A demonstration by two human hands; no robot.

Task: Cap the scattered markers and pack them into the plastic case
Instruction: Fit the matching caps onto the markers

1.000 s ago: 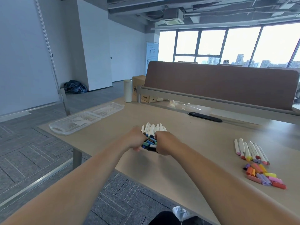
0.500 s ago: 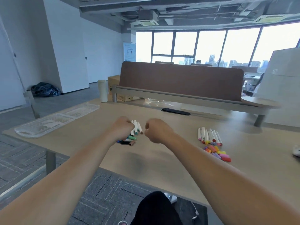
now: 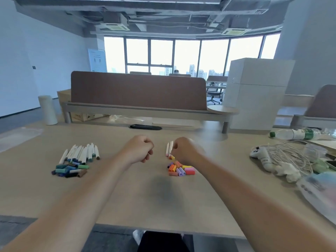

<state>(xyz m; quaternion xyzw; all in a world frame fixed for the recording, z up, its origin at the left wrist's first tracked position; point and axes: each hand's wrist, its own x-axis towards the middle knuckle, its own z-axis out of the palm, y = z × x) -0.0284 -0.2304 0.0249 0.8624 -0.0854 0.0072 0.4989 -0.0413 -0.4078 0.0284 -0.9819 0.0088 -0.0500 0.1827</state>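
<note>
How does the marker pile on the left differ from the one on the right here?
The left pile has blue, green and brown caps; the right pile has orange, pink, purple and yellow ones. No hand touches the left pile; the right hand is at the right pile's markers, covering some. Both are white markers lying behind loose caps.

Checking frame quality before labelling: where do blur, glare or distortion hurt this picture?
Head view: windows blown out white; right hand motion-blurred, so its grip is unclear; wide-angle lens bends the ceiling; soft shadow on the table.
</note>
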